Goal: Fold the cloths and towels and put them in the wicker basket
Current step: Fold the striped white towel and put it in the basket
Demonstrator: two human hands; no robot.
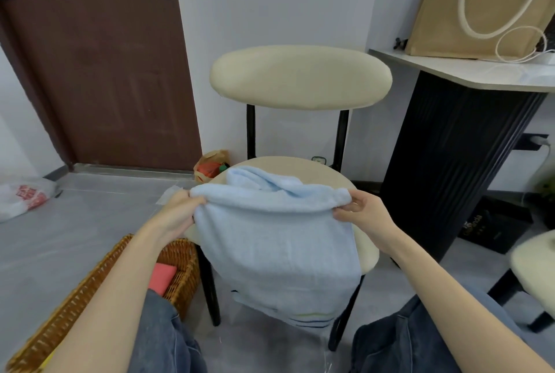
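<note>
Still mid-task: left hand and right hand fingers each pinch a top corner of the light blue towel draped over the chair seat, unfolded, while the wicker basket holds one pink cloth.

Towel lies on the chair seat, overhanging its front (left hand, right hand grip 2 corners). Wicker basket: left of the chair. Table: right. Door: behind-left.

Brown door, cream chair, grey floor
</note>
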